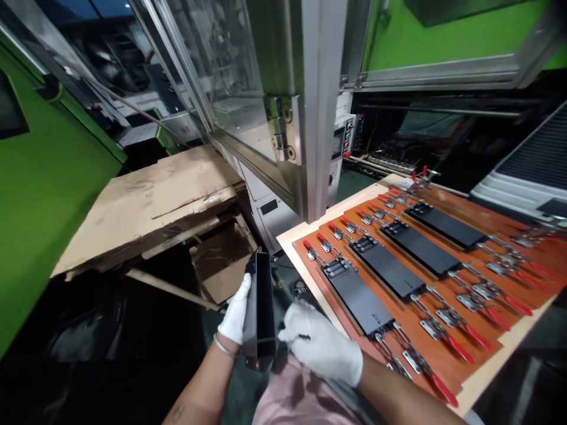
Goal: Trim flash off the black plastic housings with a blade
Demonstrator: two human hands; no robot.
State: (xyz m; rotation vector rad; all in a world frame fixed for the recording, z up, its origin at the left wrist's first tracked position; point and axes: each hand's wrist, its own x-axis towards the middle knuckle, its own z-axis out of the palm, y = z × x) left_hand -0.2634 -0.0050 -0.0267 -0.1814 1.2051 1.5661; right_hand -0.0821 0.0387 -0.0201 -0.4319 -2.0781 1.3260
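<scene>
My left hand [237, 310], in a white glove, is wrapped around a long black plastic housing [264, 295]. The housing stands on end, its hollow side turned towards me. Just to its right is my right hand [316, 342], also gloved in white, with the fingers pinched together near the housing's lower edge. A small dark piece shows between those fingers; its kind is too blurred to tell. Several flat black plastic parts [358, 298] lie in a row on an orange fixture board [319, 268], held at their ends by toggle clamps [436, 378] with red handles.
To the left is a cardboard-covered table [168, 183] with a cardboard box [221, 265] below. An aluminium-framed clear door [314, 118] hangs ahead, between the table and the fixture board. Green machines [48, 195] stand on both sides. A control panel with buttons [343, 139] sits behind the door.
</scene>
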